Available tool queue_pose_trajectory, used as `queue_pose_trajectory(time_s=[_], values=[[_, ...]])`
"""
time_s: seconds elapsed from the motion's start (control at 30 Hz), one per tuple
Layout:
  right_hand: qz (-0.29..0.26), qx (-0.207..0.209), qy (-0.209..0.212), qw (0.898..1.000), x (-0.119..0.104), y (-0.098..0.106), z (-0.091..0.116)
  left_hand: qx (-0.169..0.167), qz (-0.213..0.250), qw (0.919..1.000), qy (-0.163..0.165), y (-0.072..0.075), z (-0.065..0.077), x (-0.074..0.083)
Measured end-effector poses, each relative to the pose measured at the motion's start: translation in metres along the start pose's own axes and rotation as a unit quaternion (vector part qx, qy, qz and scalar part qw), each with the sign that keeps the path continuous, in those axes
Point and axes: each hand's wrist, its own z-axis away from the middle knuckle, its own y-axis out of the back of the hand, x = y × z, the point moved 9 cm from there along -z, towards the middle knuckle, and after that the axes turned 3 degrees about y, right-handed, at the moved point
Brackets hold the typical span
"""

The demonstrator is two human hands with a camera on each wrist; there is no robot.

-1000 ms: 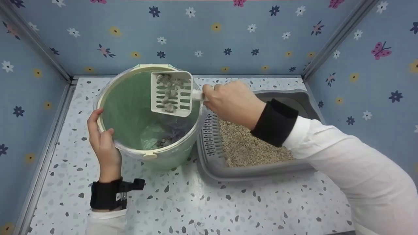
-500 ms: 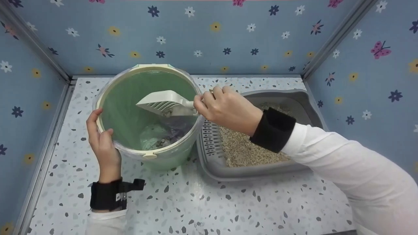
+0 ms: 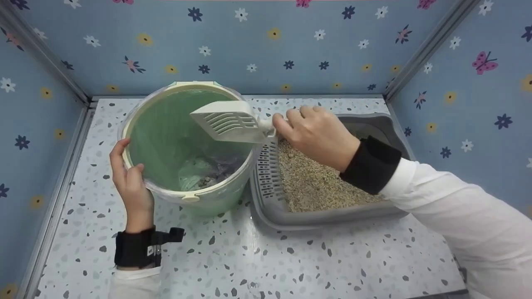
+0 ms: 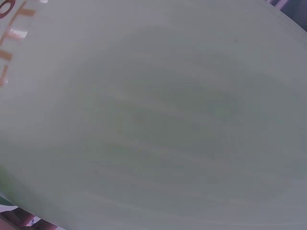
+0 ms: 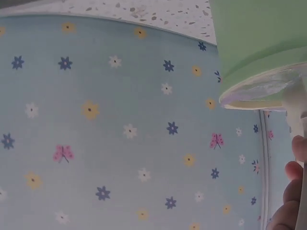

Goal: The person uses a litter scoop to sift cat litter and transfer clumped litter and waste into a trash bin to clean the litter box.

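Note:
A green trash bin (image 3: 208,203), lined with a clear bag, stands at left centre. My left hand (image 3: 135,187) grips its left rim, fingertips over the edge. In the left wrist view the bin's pale wall (image 4: 153,115) fills nearly everything. My right hand (image 3: 318,135) grips the handle of a white slotted litter scoop (image 3: 228,120), tilted over the bin's right side, no clumps showing on it. Grey clumps (image 3: 205,181) lie at the bin's bottom. The right wrist view shows curled fingers (image 5: 288,206) at the right edge, below the bin (image 5: 264,28).
A grey litter box (image 3: 332,218) holding tan litter (image 3: 316,187) sits right of the bin, partly under the right forearm. Both stand on a white speckled tabletop (image 3: 266,261). Blue flowered panels (image 3: 232,33) enclose the back and sides.
The scoop, held level with clumps on it, has tipped down into the bin, then risen back up and right, with no clumps showing. The left hand and bin stay put.

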Motion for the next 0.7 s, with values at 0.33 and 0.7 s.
queue_pose_trajectory(time_s=[0.33, 0.7], values=[[-0.083, -0.050, -0.156, 0.983, 0.042, -0.025, 0.047, 0.002, 0.000, 1.0000, -0.005, 0.000, 0.000, 0.001], [-0.142, -0.176, -0.290, 0.930, 0.056, -0.062, 0.119, 0.001, -0.001, 1.0000, 0.002, -0.001, 0.001, -0.001]])
